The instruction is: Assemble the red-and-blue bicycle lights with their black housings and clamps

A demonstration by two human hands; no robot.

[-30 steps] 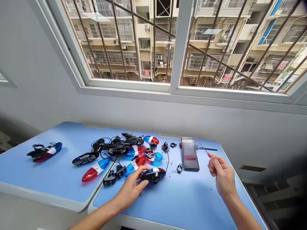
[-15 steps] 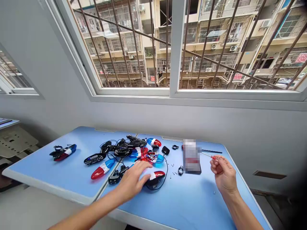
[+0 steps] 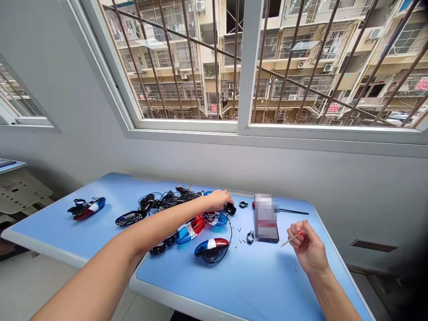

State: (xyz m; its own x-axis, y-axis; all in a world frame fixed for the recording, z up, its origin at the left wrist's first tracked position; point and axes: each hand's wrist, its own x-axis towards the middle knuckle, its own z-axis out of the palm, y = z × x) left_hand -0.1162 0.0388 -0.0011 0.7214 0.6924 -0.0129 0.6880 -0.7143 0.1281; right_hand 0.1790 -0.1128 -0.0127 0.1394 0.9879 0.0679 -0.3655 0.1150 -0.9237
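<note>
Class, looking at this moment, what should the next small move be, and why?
Probably the left hand should grasp the small black part: it is right beside it, and the right hand is occupied with the red-handled screwdriver. A cable appears to link that part to the red-white-blue light.

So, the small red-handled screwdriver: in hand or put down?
In hand: the right hand is closed around the screwdriver's red handle, with its thin shaft sticking out to the left.
</note>
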